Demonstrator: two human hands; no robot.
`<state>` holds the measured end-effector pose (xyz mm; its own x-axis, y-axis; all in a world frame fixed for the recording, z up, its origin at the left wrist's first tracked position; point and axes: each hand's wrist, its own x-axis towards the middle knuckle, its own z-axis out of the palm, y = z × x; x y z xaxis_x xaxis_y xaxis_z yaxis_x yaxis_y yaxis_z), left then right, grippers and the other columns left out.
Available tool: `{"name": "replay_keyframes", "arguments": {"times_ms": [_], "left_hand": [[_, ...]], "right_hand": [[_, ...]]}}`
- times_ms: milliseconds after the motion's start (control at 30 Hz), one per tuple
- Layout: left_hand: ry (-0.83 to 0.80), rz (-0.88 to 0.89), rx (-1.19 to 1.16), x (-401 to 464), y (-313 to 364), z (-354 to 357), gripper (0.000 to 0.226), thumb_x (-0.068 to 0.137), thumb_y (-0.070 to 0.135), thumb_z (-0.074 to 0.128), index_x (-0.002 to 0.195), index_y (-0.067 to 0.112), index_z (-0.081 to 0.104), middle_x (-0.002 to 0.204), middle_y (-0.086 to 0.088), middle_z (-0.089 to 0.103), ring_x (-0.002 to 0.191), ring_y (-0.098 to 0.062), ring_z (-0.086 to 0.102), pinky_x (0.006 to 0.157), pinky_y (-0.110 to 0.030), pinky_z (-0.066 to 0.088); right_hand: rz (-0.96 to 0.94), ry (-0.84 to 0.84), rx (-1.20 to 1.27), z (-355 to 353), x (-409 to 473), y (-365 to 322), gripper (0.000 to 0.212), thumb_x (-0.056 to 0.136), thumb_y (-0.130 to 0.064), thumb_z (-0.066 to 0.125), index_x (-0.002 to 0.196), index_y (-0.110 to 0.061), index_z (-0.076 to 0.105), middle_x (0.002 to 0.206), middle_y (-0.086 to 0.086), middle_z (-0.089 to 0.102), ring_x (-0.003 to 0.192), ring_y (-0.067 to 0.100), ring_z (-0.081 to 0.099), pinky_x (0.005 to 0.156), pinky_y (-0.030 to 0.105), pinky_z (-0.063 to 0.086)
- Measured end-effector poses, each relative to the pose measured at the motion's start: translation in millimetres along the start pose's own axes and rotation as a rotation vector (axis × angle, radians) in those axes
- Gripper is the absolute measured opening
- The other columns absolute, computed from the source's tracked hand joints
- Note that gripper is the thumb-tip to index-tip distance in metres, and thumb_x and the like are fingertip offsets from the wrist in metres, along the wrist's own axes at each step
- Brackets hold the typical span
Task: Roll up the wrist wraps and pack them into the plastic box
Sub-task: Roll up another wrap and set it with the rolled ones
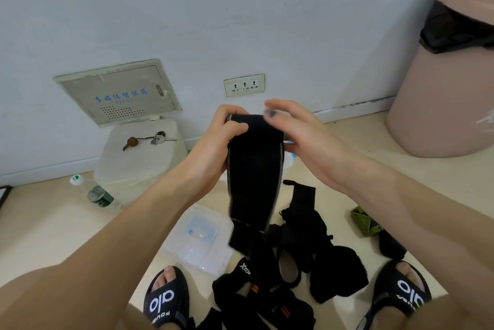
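Above the plastic box (199, 238), the left hand (227, 129) pinches the soft, limp wrist wrap (255, 169) at its rolled top, best gripped there, while the right hand (302, 131) hovers slack-fingered beside it.

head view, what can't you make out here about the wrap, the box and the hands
- Wrist wrap, head view: how much is rolled; the left hand and right hand cover its top.
- Right hand's fingers: motion-blurred, grip unclear.
- Plastic box: contents unreadable through clear plastic; the hanging wrap hides its right edge.
- Pile of wraps: count unclear, black on black, cut off by the bottom edge.
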<state>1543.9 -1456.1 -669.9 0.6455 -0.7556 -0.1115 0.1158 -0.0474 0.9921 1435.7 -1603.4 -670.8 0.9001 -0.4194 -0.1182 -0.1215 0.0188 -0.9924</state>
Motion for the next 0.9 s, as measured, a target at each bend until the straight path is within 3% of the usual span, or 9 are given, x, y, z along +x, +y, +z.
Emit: {"name": "replay_keyframes", "arguments": {"times_ms": [167,233,300,367,467,600,700,800,900], "left_hand": [[0.157,0.062,0.133,4,9,3,0.015,0.096,0.018,0.048,0.107,0.028,0.05,0.097,-0.001,0.056,0.085,-0.02,0.056,0.063,-0.031,0.043],[0.1,0.009,0.089,0,-1,22,0.02,0.098,0.011,0.044,0.106,0.028,0.049,0.092,0.002,0.062,0.079,-0.019,0.06,0.057,-0.03,0.048],[0.035,-0.047,0.052,-3,-12,35,0.021,0.097,0.011,0.045,0.106,0.03,0.049,0.09,0.005,0.066,0.076,-0.013,0.063,0.062,-0.031,0.049],[0.008,-0.073,0.049,-6,-18,33,0.02,0.093,0.016,0.049,0.108,0.029,0.049,0.095,0.001,0.066,0.076,-0.013,0.063,0.069,-0.032,0.046],[-0.016,-0.066,0.018,-4,-10,21,0.03,0.081,0.024,0.052,0.112,0.026,0.051,0.102,-0.005,0.062,0.088,-0.019,0.061,0.078,-0.038,0.045],[0.091,0.019,-0.035,4,4,11,0.02,0.096,0.01,0.05,0.113,0.021,0.049,0.101,-0.005,0.055,0.087,-0.018,0.058,0.068,-0.032,0.048],[0.019,-0.014,-0.031,-1,0,16,0.024,0.1,0.003,0.042,0.114,0.023,0.047,0.1,-0.007,0.056,0.078,-0.017,0.062,0.066,-0.033,0.051],[-0.06,-0.076,-0.004,-9,-14,20,0.024,0.091,0.016,0.051,0.113,0.026,0.048,0.105,-0.008,0.057,0.089,-0.022,0.061,0.079,-0.044,0.045],[-0.075,-0.053,-0.033,-8,-11,15,0.031,0.082,0.018,0.052,0.113,0.024,0.05,0.107,-0.01,0.055,0.095,-0.025,0.054,0.082,-0.046,0.038]], "right_hand": [[0.123,0.422,0.31,-3,7,-17,0.041,0.106,-0.052,0.04,0.129,-0.022,0.058,0.118,0.009,0.068,0.103,0.02,0.069,0.101,0.036,0.052],[0.178,0.381,0.316,15,4,-12,0.036,0.103,-0.051,0.045,0.109,-0.022,0.066,0.106,0.004,0.071,0.093,0.02,0.069,0.094,0.037,0.054],[0.274,0.313,0.302,28,2,-6,0.037,0.096,-0.053,0.053,0.101,-0.02,0.071,0.1,0.005,0.073,0.092,0.027,0.073,0.094,0.045,0.056],[0.344,0.265,0.362,32,-5,-4,0.041,0.095,-0.054,0.055,0.102,-0.017,0.071,0.101,0.012,0.076,0.092,0.034,0.075,0.094,0.05,0.057],[0.272,0.235,0.391,24,-3,-10,0.04,0.101,-0.054,0.047,0.109,-0.019,0.065,0.112,0.016,0.073,0.098,0.031,0.073,0.091,0.046,0.058],[0.196,0.386,0.359,11,9,-18,0.044,0.106,-0.052,0.039,0.131,-0.019,0.056,0.117,0.011,0.065,0.101,0.022,0.068,0.095,0.04,0.055],[0.259,0.288,0.364,21,6,-12,0.041,0.102,-0.059,0.044,0.116,-0.025,0.063,0.105,0.01,0.07,0.095,0.023,0.072,0.095,0.046,0.057],[0.352,0.187,0.361,30,4,-1,0.045,0.097,-0.061,0.053,0.116,-0.021,0.062,0.103,0.013,0.066,0.1,0.034,0.072,0.099,0.056,0.054],[0.325,0.096,0.308,22,5,-1,0.047,0.098,-0.058,0.053,0.113,-0.014,0.06,0.101,0.011,0.062,0.092,0.028,0.069,0.096,0.047,0.056]]}}
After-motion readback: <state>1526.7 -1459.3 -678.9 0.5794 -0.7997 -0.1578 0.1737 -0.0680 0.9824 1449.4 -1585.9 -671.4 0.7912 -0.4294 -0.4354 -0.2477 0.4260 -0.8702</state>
